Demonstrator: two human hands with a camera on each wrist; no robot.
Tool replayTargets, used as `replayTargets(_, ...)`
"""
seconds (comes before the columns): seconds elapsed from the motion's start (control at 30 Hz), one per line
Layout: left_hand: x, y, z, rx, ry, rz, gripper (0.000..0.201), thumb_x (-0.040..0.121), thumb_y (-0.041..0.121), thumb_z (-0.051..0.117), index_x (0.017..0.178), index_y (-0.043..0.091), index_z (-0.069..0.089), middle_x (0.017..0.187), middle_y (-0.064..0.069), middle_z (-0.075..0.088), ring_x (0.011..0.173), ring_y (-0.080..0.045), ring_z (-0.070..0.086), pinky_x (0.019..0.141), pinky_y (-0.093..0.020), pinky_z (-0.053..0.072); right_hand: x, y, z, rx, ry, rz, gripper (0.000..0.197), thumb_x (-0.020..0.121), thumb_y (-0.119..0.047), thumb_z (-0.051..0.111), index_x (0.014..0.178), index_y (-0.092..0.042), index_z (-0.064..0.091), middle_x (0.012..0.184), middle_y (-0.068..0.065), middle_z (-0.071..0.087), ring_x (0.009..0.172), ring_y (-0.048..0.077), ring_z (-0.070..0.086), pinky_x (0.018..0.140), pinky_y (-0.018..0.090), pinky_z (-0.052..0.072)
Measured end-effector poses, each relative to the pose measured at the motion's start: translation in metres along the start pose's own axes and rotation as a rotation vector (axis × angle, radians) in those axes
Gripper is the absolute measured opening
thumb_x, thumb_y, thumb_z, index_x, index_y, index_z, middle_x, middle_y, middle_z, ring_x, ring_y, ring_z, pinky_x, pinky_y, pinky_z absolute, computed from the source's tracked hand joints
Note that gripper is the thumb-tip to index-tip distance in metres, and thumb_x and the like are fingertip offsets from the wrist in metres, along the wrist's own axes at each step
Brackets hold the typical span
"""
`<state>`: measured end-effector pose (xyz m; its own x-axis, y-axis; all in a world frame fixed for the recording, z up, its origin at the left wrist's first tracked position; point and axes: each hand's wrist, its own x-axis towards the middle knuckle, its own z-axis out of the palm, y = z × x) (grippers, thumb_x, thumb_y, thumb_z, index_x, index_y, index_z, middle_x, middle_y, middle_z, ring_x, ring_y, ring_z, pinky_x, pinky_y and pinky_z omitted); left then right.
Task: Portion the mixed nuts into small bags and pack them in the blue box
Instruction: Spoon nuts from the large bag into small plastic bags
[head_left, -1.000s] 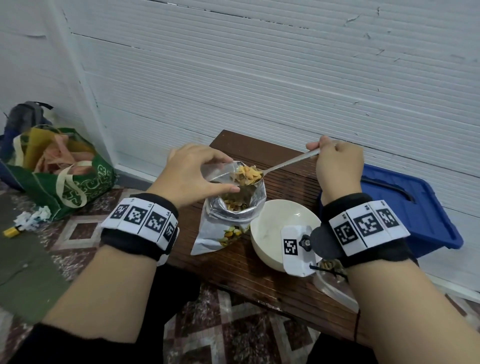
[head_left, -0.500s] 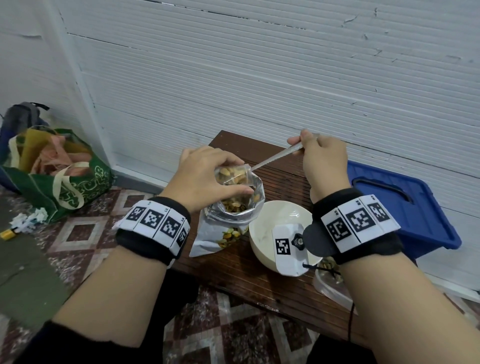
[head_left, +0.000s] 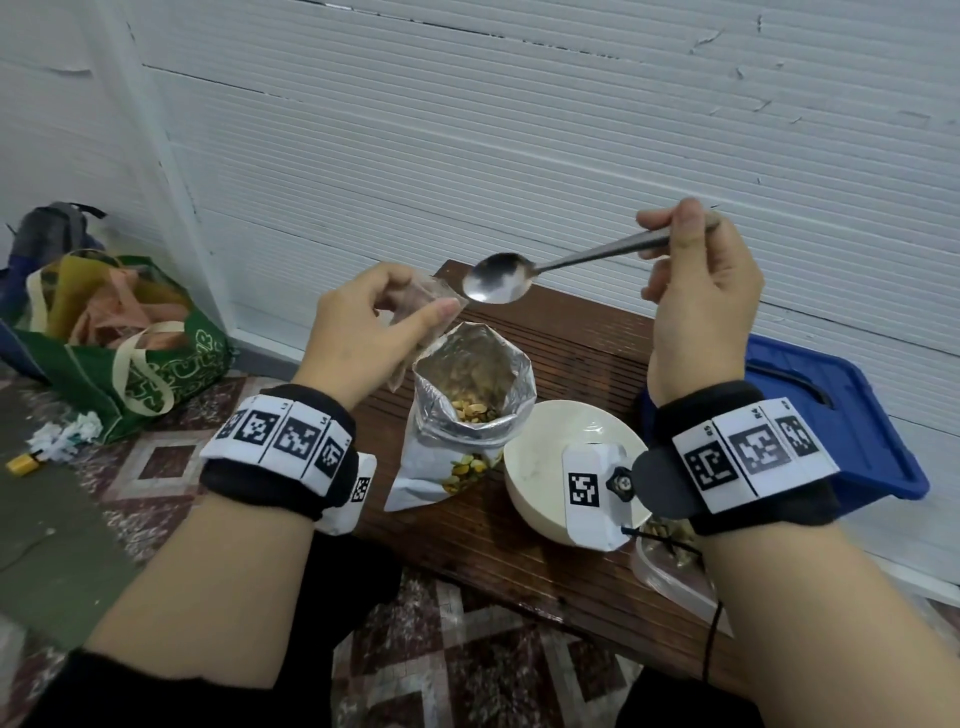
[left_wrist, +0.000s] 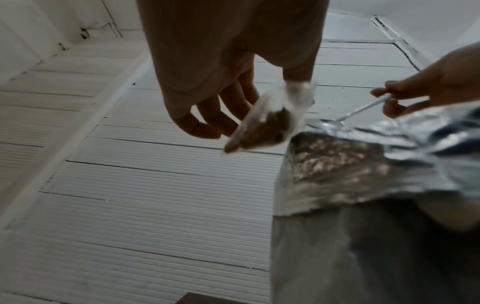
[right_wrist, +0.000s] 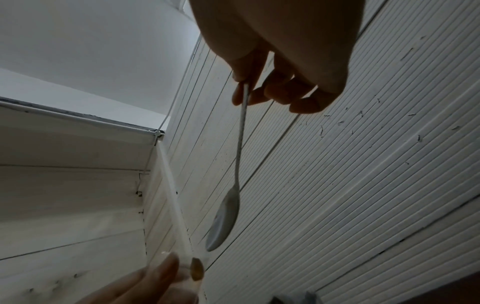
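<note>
A person's left hand (head_left: 363, 332) pinches a small clear bag (left_wrist: 265, 125) holding a few nuts, its grip closed on the bag's top edge, just above the open foil nut pouch (head_left: 467, 410) standing on the wooden bench (head_left: 582, 338). The right hand (head_left: 701, 291) grips the handle of an empty metal spoon (head_left: 496, 278), raised beside the bag. A white bowl (head_left: 540, 467) sits by the pouch; the blue box (head_left: 852, 431), lid on, stands to the right.

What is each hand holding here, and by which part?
Left hand pinches small clear plastic bag at its top edge; right hand holds empty metal spoon near handle end.
</note>
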<state>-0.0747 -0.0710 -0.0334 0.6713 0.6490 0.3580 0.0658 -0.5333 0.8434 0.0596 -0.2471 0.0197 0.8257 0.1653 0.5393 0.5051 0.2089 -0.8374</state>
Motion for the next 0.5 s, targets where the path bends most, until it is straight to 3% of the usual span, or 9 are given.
replayTargets(0.07, 0.001, -0.004, -0.005, 0.006, 0.021, -0.010, 0.025, 0.075, 0.042, 0.076, 0.094, 0.031, 0.064, 0.083, 0.016, 0.066, 0.080, 0.017, 0.057, 0.085, -0.019, 0.044, -0.001, 0.003, -0.003, -0.057, 0.037, 0.018, 0.032, 0.101, -0.026, 0.045, 0.074, -0.026, 0.063, 0.078, -0.008, 0.064, 0.065, 0.004, 0.050, 0.071, 0.027, 0.041)
replayTargets(0.1, 0.001, -0.005, -0.007, 0.018, 0.019, -0.010, 0.028, 0.075, 0.041, 0.077, 0.097, 0.029, 0.065, 0.084, 0.016, 0.067, 0.082, 0.016, 0.057, 0.086, -0.018, 0.042, -0.003, 0.005, -0.003, -0.103, 0.026, 0.023, 0.032, 0.101, -0.025, 0.045, 0.073, -0.027, 0.062, 0.078, -0.008, 0.064, 0.067, 0.003, 0.052, 0.071, 0.023, 0.042)
replayTargets(0.17, 0.000, -0.005, -0.008, 0.041, -0.035, 0.012, 0.030, 0.073, 0.040, 0.078, 0.098, 0.031, 0.066, 0.085, 0.016, 0.067, 0.084, 0.014, 0.058, 0.078, -0.005, 0.040, -0.010, 0.009, -0.001, -0.227, -0.062, 0.002, 0.032, 0.101, -0.025, 0.045, 0.074, -0.028, 0.062, 0.079, -0.008, 0.064, 0.075, 0.004, 0.057, 0.072, 0.017, 0.044)
replayTargets(0.3, -0.004, -0.004, -0.002, 0.089, -0.182, 0.069, 0.031, 0.067, 0.032, 0.084, 0.089, 0.039, 0.064, 0.087, 0.019, 0.067, 0.081, 0.018, 0.057, 0.071, 0.004, 0.036, -0.031, 0.029, 0.010, -0.506, -0.404, -0.170, 0.028, 0.097, -0.032, 0.045, 0.087, -0.024, 0.071, 0.088, -0.004, 0.067, 0.089, 0.019, 0.059, 0.084, 0.038, 0.045)
replayTargets(0.33, -0.004, -0.006, 0.000, 0.078, -0.199, 0.070, 0.031, 0.065, 0.031, 0.085, 0.089, 0.036, 0.066, 0.087, 0.017, 0.068, 0.081, 0.017, 0.058, 0.071, 0.003, 0.037, -0.037, 0.035, 0.012, -0.590, -0.477, -0.231, 0.030, 0.096, -0.035, 0.044, 0.090, -0.025, 0.071, 0.089, -0.005, 0.066, 0.089, 0.021, 0.057, 0.082, 0.040, 0.041)
replayTargets(0.43, -0.004, -0.009, 0.004, 0.090, -0.246, 0.078, 0.035, 0.064, 0.030, 0.085, 0.095, 0.028, 0.069, 0.088, 0.017, 0.068, 0.082, 0.016, 0.060, 0.070, 0.000, 0.041, -0.055, 0.046, 0.016, -0.816, -0.573, -0.402, 0.034, 0.094, -0.040, 0.041, 0.090, -0.025, 0.072, 0.083, -0.005, 0.062, 0.082, 0.019, 0.047, 0.069, 0.029, 0.016)
replayTargets(0.5, -0.003, -0.011, 0.005, 0.134, -0.262, 0.098, 0.036, 0.064, 0.034, 0.084, 0.095, 0.031, 0.067, 0.088, 0.020, 0.066, 0.083, 0.019, 0.057, 0.071, 0.001, 0.040, -0.064, 0.051, 0.018, -0.877, -0.608, -0.411, 0.033, 0.093, -0.038, 0.043, 0.088, -0.025, 0.073, 0.080, -0.006, 0.062, 0.081, 0.020, 0.047, 0.068, 0.027, 0.011)
